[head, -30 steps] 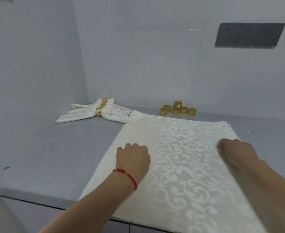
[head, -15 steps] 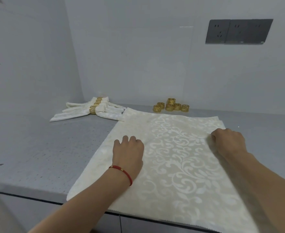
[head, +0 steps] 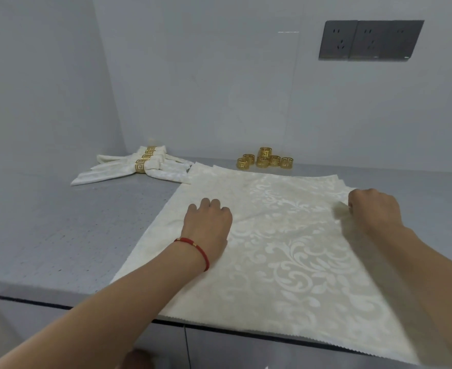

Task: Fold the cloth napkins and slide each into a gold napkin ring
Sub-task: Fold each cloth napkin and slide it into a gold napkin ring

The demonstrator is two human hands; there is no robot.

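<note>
A cream damask napkin [head: 286, 249] lies flat on top of a stack on the grey counter [head: 59, 235], its near edge hanging over the counter's front. My left hand [head: 208, 225], with a red cord on its wrist, sits on the napkin's left part with curled fingers that pinch the cloth; a crease runs out from it. My right hand [head: 374, 209] pinches the napkin's right edge, where a small fold is raised. Several loose gold napkin rings [head: 264, 158] stand by the back wall. Folded napkins in gold rings [head: 139, 169] lie at the back left.
Edges of lower napkins [head: 206, 166] peek out at the stack's far side. A dark socket panel [head: 368, 39] is on the wall at upper right. Bare counter stretches to the left of the stack. Cabinet fronts [head: 166, 342] are below the counter edge.
Both hands have moved a little farther across the napkin. The right hand has reached the right edge and raised a small fold, and a crease has formed by the left hand.
</note>
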